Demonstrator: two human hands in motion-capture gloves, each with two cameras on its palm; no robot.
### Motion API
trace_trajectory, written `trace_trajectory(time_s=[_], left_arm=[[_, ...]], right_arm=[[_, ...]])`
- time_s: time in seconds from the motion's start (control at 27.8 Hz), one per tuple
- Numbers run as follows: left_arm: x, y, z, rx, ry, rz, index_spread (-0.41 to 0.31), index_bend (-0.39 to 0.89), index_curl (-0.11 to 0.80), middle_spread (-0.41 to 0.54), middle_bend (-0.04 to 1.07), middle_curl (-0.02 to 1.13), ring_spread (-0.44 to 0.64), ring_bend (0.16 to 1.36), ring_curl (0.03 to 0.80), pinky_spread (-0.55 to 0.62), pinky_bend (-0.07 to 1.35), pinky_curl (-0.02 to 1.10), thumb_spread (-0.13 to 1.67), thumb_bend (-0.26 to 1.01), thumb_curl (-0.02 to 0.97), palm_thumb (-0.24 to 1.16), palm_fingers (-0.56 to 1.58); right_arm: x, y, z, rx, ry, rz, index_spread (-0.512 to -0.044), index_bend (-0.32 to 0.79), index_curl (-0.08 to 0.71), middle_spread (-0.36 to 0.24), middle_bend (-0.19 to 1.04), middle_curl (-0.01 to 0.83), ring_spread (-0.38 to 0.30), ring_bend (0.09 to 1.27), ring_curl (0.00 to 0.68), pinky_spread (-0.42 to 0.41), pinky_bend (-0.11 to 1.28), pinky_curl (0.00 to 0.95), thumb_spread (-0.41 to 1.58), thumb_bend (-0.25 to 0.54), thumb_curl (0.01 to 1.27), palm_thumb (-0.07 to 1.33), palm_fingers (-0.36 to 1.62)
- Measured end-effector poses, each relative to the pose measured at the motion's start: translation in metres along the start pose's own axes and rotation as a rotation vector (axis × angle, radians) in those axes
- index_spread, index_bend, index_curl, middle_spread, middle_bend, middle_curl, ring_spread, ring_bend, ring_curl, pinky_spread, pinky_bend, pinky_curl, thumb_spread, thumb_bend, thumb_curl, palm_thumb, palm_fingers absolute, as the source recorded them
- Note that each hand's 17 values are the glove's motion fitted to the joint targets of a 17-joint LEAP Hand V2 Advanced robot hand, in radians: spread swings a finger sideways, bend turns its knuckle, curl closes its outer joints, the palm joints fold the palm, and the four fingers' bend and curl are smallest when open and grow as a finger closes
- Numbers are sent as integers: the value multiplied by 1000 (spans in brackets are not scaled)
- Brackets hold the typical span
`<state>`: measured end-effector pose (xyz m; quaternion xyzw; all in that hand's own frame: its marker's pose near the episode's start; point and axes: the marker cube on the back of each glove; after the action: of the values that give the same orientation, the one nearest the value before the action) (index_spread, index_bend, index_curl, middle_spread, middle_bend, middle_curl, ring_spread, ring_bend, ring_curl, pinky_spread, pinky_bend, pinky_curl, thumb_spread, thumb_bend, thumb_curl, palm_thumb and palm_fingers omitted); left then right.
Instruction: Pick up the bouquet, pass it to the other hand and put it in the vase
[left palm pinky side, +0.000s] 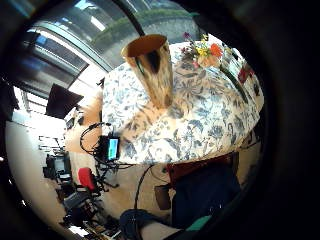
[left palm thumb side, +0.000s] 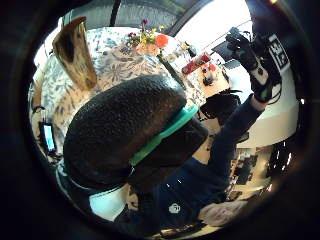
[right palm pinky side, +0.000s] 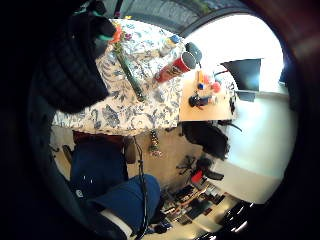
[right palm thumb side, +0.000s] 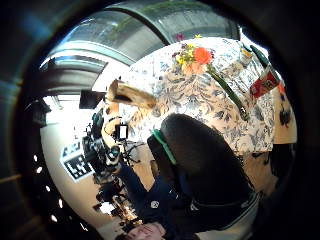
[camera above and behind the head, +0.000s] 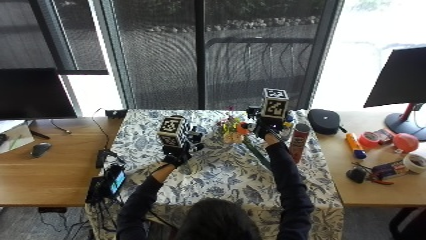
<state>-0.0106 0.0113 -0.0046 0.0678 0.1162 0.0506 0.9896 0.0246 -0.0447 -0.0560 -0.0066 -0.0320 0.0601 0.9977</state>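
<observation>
Flat on the tablecloth (camera above and behind the head: 219, 175), the bouquet (camera above and behind the head: 241, 134) points its stem toward the person; neither grip's state shows.

Daylight is pouring in from the tall windows (camera above and behind the head: 219, 55) behind the table, and the pane at the far right is blowing out to near white. The flowered tablecloth (camera above and behind the head: 226, 170) is taking that light evenly, with soft shadows falling toward the person. The monitor (camera above and behind the head: 403, 77) at the right is showing only as a dark silhouette against the glare. In the palm views the scene is bending strongly toward the rims, and a black ring is closing in around each one. Glare is washing out the area beyond the table in the right little finger side view. The vase (left palm pinky side: 150, 67) is looking soft, perhaps slightly out of focus.
</observation>
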Motion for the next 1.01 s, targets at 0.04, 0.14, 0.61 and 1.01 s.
trace_trajectory(time_s=[0.04,0.14,0.61,1.01], left_arm=[[1,2,0,6,5,6,-59,140,288,141,175,270,196,517,264,337,243,253,1035,-37,173,-29,345],[6,7,2,18,16,28,-58,138,288,143,177,275,200,526,270,338,250,264,1025,-34,182,-24,334],[7,1,25,-19,21,67,-58,158,305,148,178,296,212,536,284,340,251,292,1006,-33,210,-20,324],[10,-4,39,-63,24,51,-59,158,318,149,181,311,216,526,287,341,240,306,1001,-32,226,-17,326]], right_arm=[[6,-6,0,-8,-20,36,-344,48,142,-107,202,283,31,508,285,163,552,336,1195,52,187,341,389],[25,-15,6,-110,-104,169,-288,38,128,-76,297,318,11,527,280,159,573,330,1192,42,200,355,562],[95,-67,94,-98,-286,329,-188,45,108,-17,275,358,-20,606,342,119,695,385,1155,-2,255,422,533],[131,-98,202,-82,-246,500,-163,77,113,1,253,375,-27,618,350,111,713,384,1107,-3,309,535,521]])
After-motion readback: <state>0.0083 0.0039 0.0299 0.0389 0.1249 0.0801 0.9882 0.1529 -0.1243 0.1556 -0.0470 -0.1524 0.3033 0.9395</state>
